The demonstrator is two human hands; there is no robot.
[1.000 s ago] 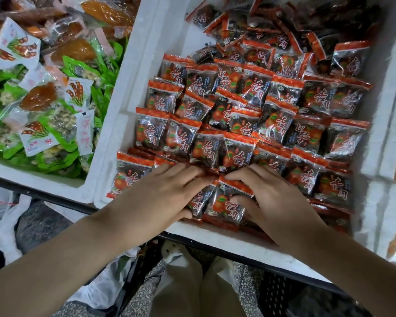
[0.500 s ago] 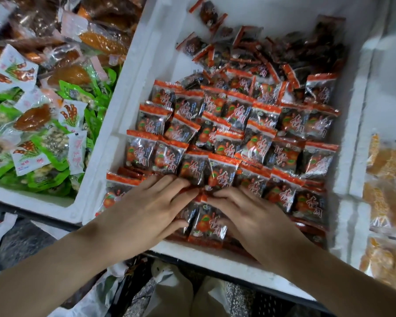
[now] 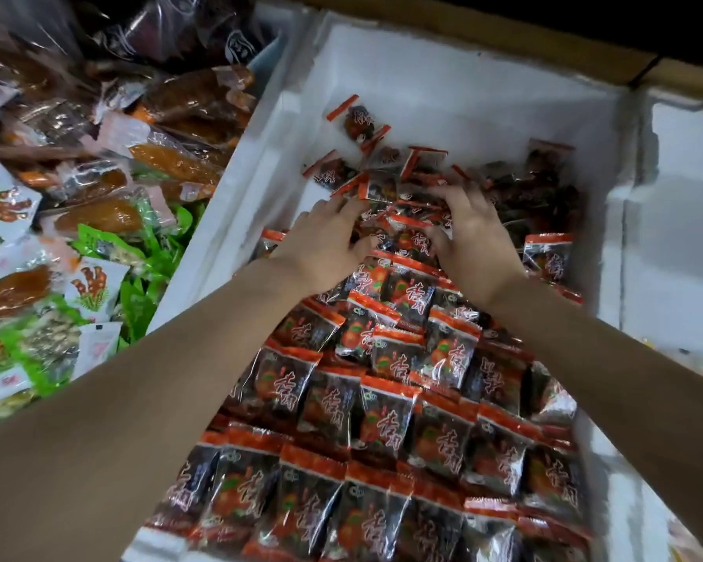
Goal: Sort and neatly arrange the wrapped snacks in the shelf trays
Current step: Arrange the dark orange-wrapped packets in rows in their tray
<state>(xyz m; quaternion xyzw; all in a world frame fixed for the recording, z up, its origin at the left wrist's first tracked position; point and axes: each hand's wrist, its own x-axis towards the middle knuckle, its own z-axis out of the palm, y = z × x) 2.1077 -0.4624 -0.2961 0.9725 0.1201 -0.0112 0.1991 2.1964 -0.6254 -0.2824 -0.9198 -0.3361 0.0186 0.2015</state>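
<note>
Both hands have left the front row and stretched out to the far half of the white foam tray! Nearest us, the red-and-black packets lie in tidy overlapping rows, so that stretch looks done. Further on, the left hand rests on packets, grip wide, fingers fairly straight. The right hand digs in beside it, its grip blurred, so I cannot tell if it holds one. Beyond them the loose pile lies jumbled, and that back part is what's left.
</note>
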